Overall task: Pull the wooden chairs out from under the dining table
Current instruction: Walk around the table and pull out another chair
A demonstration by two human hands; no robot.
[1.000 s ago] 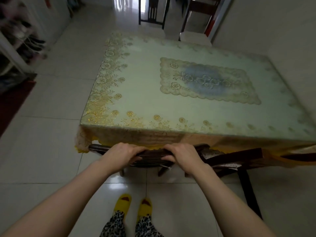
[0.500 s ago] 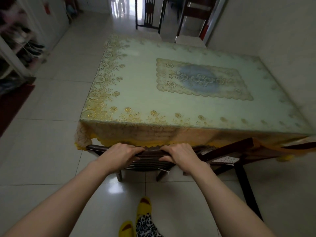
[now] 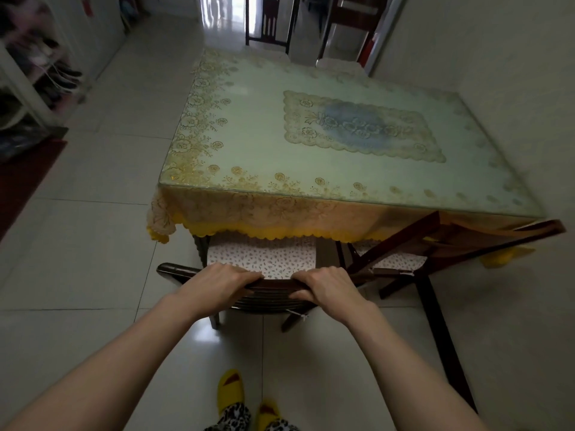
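A dark wooden chair [image 3: 174, 270] stands at the near side of the dining table [image 3: 258, 141], which wears a pale green and gold flowered cloth. My left hand [image 3: 217, 283] and my right hand [image 3: 325, 286] both grip the chair's curved top rail. Its seat cushion [image 3: 264, 259], white with small specks, shows between the rail and the cloth's yellow fringe. A second dark chair [image 3: 435, 244] sits to the right, its back tilted against the table edge and partly under the cloth.
Another dark chair [image 3: 269, 21] stands beyond the table's far end. A wall runs along the table's right side. Shelves with shoes [image 3: 40, 70] and a dark red mat [image 3: 21, 178] lie at the left. My yellow slippers [image 3: 231, 390] are on white floor tiles.
The chair has come back toward me from under the table, and its speckled cushion now shows. My feet have stepped back. Both hands kept their hold on the rail.
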